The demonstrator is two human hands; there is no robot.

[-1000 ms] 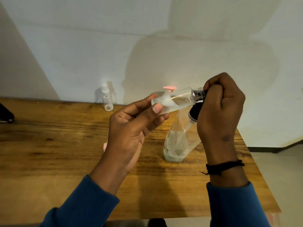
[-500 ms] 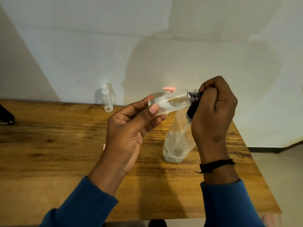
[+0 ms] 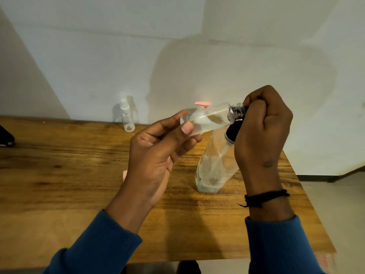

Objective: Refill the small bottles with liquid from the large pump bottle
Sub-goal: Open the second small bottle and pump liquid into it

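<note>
White wall is seen behind a wood table point(image 3: 59, 184). At the far left edge of the table, a dark thing point(image 3: 6, 138) is cut off and cannot be made out. By the wall, a tiny bottle point(image 3: 127, 117) is stood upright with its cap on; it looks nearly empty.

Nearer the middle, a small bottle point(image 3: 209, 118) is held up in the air, tipped almost flat, with its open neck pointing right. It is pinched at its bottom end by the left hand point(image 3: 158, 153), thumb on the near side and fingers behind. It is likely held this way so the neck meets the spout. Some clear liquid is seen lying along its lower side.

Behind it, a pink bit point(image 3: 202, 103) is seen; what it belongs to cannot be told.

Further right, the big bottle point(image 3: 215, 167) is leaned over on the table toward the neck. Only a little cloudy liquid is left at its bottom. Its black top is wrapped tight by the curled right hand point(image 3: 262, 131), likely to pump.
</note>
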